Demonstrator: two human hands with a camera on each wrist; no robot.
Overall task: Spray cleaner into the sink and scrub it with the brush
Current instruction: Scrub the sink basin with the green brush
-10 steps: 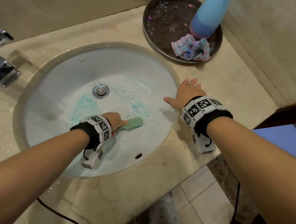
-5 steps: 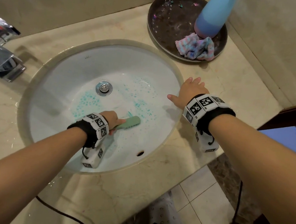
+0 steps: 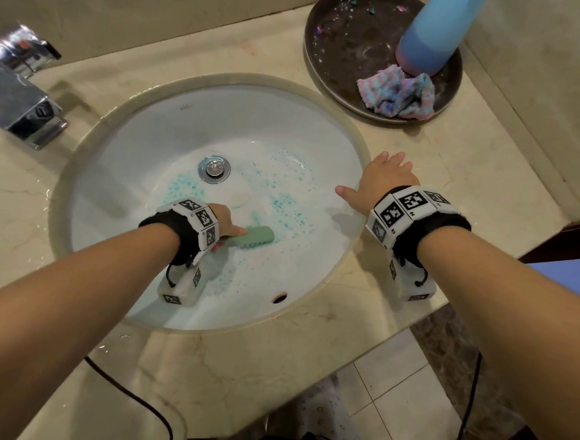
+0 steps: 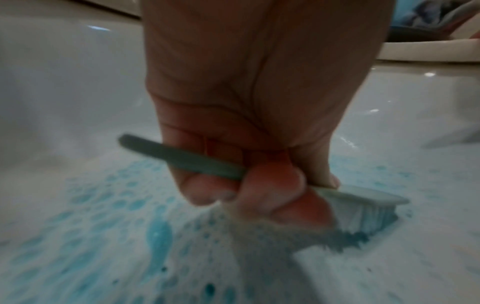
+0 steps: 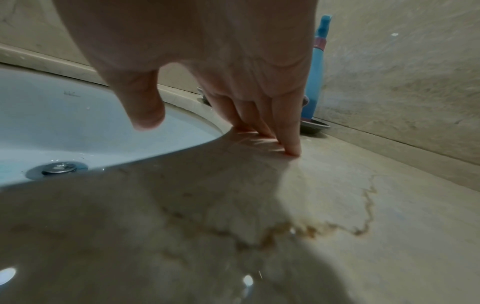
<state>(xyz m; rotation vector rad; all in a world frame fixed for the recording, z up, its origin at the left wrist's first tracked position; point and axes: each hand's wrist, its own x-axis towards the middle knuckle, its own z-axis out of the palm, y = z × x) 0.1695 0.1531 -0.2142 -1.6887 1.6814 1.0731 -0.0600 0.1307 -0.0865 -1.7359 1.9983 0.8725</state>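
The white oval sink [image 3: 261,114] is set in a beige marble counter, with blue cleaner foam [image 3: 282,212] spread around the drain [image 3: 215,168]. My left hand [image 3: 225,224] grips the handle of a green scrub brush [image 3: 251,239] inside the bowl. In the left wrist view the curled fingers [image 4: 272,185] wrap the brush [image 4: 363,199], whose bristles press into the foam. My right hand [image 3: 380,179] rests flat on the counter at the sink's right rim, fingers [image 5: 288,131] straight and thumb over the bowl. The blue spray bottle [image 3: 432,30] stands on a dark tray [image 3: 345,52].
A chrome faucet [image 3: 19,97] sits at the left of the sink. A striped pastel cloth [image 3: 397,95] lies on the tray beside the bottle. The wall [image 3: 548,83] rises close on the right. Water wets the counter's front left. Cables hang past the counter edge over the tiled floor.
The left hand has drawn the brush a little left and toward the near side of the bowl, smearing the blue foam. The right hand stays planted on the counter.
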